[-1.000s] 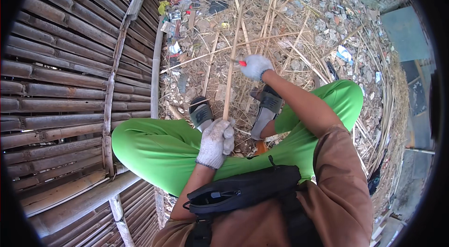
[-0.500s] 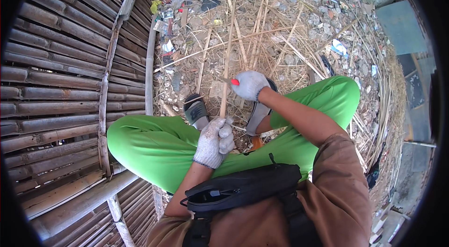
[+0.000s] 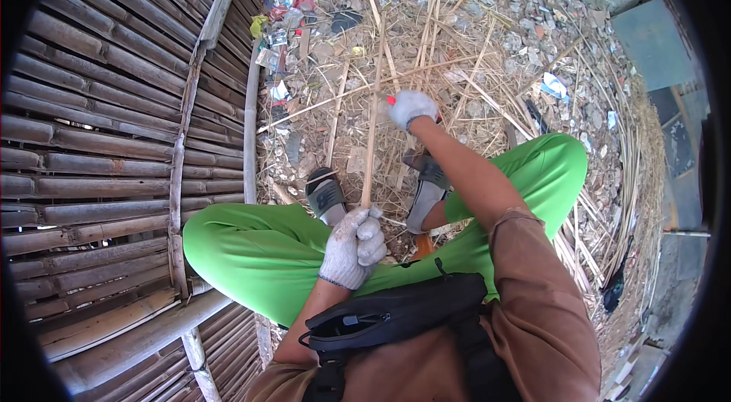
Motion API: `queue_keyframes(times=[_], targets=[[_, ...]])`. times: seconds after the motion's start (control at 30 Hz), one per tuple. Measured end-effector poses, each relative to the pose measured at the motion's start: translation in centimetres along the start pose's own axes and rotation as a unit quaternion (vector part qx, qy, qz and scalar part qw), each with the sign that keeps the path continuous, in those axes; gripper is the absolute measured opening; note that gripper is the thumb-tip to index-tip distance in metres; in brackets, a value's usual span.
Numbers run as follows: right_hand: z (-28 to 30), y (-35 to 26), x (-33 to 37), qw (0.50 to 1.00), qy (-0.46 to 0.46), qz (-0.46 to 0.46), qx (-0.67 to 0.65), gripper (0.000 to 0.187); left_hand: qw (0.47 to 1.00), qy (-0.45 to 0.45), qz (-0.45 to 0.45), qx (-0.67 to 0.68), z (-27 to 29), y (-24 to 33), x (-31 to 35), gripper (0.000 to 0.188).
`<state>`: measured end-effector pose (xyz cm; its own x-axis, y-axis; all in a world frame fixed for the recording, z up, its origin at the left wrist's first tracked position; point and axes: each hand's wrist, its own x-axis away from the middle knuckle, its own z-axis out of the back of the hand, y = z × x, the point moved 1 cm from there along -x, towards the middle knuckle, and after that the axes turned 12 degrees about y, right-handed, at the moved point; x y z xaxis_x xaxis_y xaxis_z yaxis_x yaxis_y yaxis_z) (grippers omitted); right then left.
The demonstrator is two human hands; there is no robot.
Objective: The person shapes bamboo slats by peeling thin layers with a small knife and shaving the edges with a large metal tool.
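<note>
In a white knitted glove, my left hand (image 3: 352, 247) is closed around the near end of a long, thin bamboo strip (image 3: 371, 151). The strip runs away from me between my feet, over the littered ground. My right hand (image 3: 416, 108), also gloved, lies farther out beside the strip, its fingers wrapped round a knife with a red handle (image 3: 391, 100). The knife's blade points left toward the strip, but it is blurred; whether it touches the strip I cannot tell.
A bamboo slat wall (image 3: 106, 135) rises at my left. Several loose bamboo strips (image 3: 426, 29), straw and rubbish cover the ground ahead. My sandalled feet (image 3: 326, 193) stand near the strip. A black bag (image 3: 396, 311) lies across my front. Grey panels (image 3: 647, 36) stand at the far right.
My right hand and the knife have moved away from me along the bamboo strip. My left hand keeps its hold on the near end. The view has shifted slightly.
</note>
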<state>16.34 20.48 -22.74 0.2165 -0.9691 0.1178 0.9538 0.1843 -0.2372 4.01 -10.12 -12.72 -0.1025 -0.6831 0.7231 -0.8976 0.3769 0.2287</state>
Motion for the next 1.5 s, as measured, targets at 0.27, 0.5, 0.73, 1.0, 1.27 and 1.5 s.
queue_keyframes(times=[0.27,0.5,0.73,1.0,1.27,1.5], targets=[[-0.5,3.3,-1.1,0.994,-0.077,-0.058,-0.054,0.051,0.996,-0.016,-0.015,-0.091,0.1,0.1,-0.9,0.028],[-0.6,3.5,4.1,0.967,-0.161,-0.084,-0.182,0.061,0.982,0.055,-0.066,-0.166,1.1,-0.4,-1.3,0.037],[5.8,3.2,11.9,0.985,-0.002,0.060,-0.160,0.045,0.979,0.092,-0.050,-0.175,-0.2,-1.2,0.0,0.041],[2.8,0.0,16.6,0.970,0.009,0.207,-0.126,0.032,0.994,0.077,-0.011,-0.083,0.3,-1.0,-1.3,0.027],[2.3,-2.0,17.2,0.965,-0.045,0.248,-0.065,0.026,0.997,0.077,0.012,-0.024,0.5,-1.3,-1.6,0.027],[2.5,-0.9,12.4,0.984,-0.056,0.167,-0.040,0.034,0.999,0.011,0.033,0.013,0.2,-2.1,-0.9,0.028]])
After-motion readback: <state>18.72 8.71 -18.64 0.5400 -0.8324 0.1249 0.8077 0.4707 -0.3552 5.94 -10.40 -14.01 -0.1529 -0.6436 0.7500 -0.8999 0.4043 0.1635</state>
